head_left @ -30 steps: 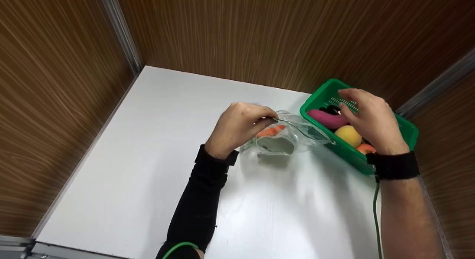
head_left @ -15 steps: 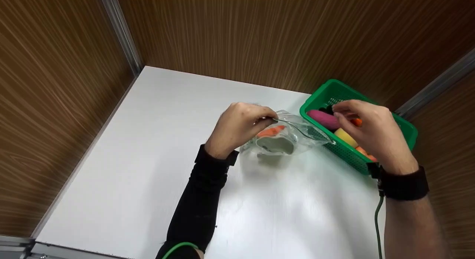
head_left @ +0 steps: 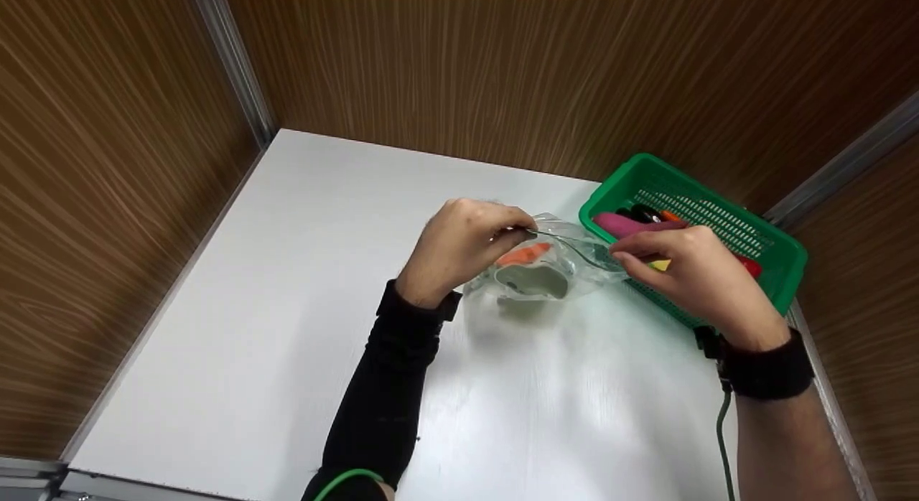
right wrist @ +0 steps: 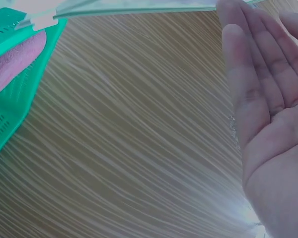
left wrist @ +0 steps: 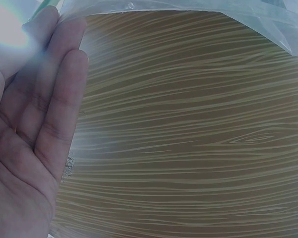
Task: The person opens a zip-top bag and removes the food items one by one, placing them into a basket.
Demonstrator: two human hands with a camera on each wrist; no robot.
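In the middle of the head view, the left hand [head_left: 463, 246] pinches the left side of the upper edge of a clear plastic bag [head_left: 549, 264], with the fingers curled around this edge. The bag lies on the white table [head_left: 301, 293], a little right of the centre of the frame, and its mouth points to the right, toward the green basket [head_left: 779, 268]. Inside the bag there is an orange carrot-like piece [head_left: 525, 254] and, just below it, a pale grey-green object [head_left: 535, 280] that I cannot identify. The right hand [head_left: 686, 275] is at the right end of the bag's edge, directly in front of the near wall of the basket; its fingertips are at this edge and seem to pinch it, but the contact is small in the picture. The basket stands at the right side of the frame, near the back corner of the table, and holds a pink-purple long piece [head_left: 632, 225], something black [head_left: 644, 214] and small parts of red and yellow. In the left wrist view the fingers [left wrist: 54, 99] appear rather straight behind the thin plastic. In the right wrist view the bag's edge [right wrist: 139, 7] runs along the top of the frame, and the basket is at the left.
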